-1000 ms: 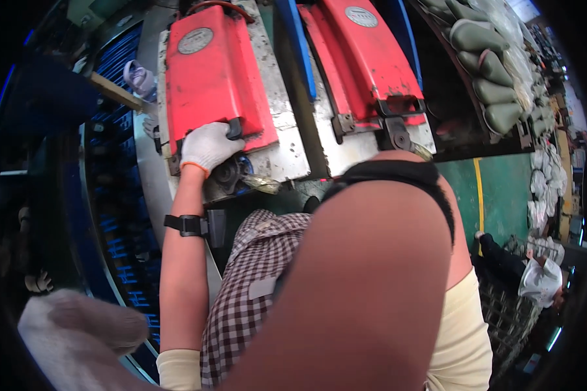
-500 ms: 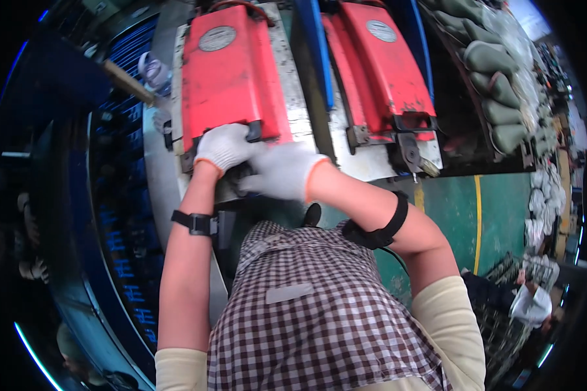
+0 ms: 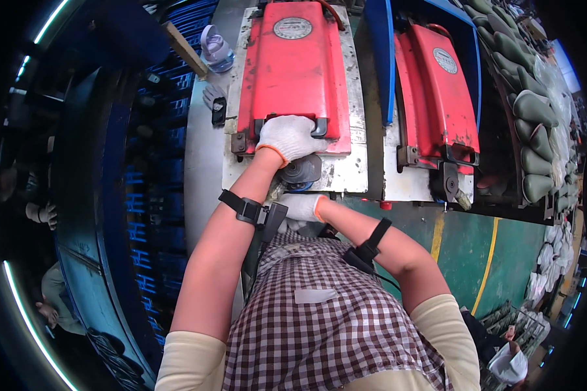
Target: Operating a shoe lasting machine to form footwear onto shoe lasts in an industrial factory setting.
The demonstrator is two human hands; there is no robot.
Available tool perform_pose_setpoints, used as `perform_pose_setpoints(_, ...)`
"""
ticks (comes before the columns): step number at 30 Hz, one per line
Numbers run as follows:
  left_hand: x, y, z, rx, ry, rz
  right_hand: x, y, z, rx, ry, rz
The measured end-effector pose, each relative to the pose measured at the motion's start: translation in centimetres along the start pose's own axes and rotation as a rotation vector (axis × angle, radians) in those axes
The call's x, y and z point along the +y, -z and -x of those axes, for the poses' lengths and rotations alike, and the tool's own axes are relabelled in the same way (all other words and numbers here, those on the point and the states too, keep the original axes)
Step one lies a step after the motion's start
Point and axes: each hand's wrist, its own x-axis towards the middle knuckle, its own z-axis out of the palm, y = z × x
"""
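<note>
Watching this through the head cam from my end, I'd call the step in hand working the front of the red cover [image 3: 290, 75]. It lies on a pale, scuffed metal plate [image 3: 355, 117] straight ahead of the checked apron [image 3: 306, 326], with a second red cover [image 3: 437, 94] apart to its right. The gloved left hand [image 3: 289, 138] looks wrapped over the black handle [image 3: 320, 128] at the cover's front; the fingertips are hidden, but it reads as a proper hold. The right hand [image 3: 302, 207] sits lower, just below the round grey fitting [image 3: 301, 171]. Its fingers are mostly blocked by the black wrist device [image 3: 275, 216], so I honestly can't tell if it's pinching anything.

Next move, my guess: it calls for a firm left hold on that handle, with the right working low and not bumping the left forearm.

Compared with half a second ago, the right hand has dropped from a blur beside the left one. Left's still on the handle, and my view has swung so both covers sit further right.
</note>
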Motion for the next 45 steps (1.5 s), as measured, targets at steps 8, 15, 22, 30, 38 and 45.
perform_pose_setpoints(8,1.4,7.4,2.6,0.201,-0.124,0.004,-1.0,2.5,9.7,0.284,0.186,0.055)
perform_pose_setpoints(15,1.9,15.6,3.4,0.981,-0.405,-0.182,-4.3,9.7,6.3,1.165,0.574,-0.021)
perform_pose_setpoints(22,0.9,15.8,5.4,0.949,-0.370,-0.203,-9.7,14.1,-2.8,1.508,0.247,0.409)
perform_pose_setpoints(30,-5.5,11.0,8.3,1.002,-0.526,0.026,-9.1,15.3,-2.6,1.646,0.245,0.433)
perform_pose_setpoints(38,-11.0,-0.4,10.0,0.749,0.007,1.132,-2.6,7.0,6.8,0.559,0.973,-1.031)
perform_pose_setpoints(45,-10.1,-0.7,11.2,0.523,-0.063,1.596,2.0,0.7,8.1,0.246,0.925,-1.104)
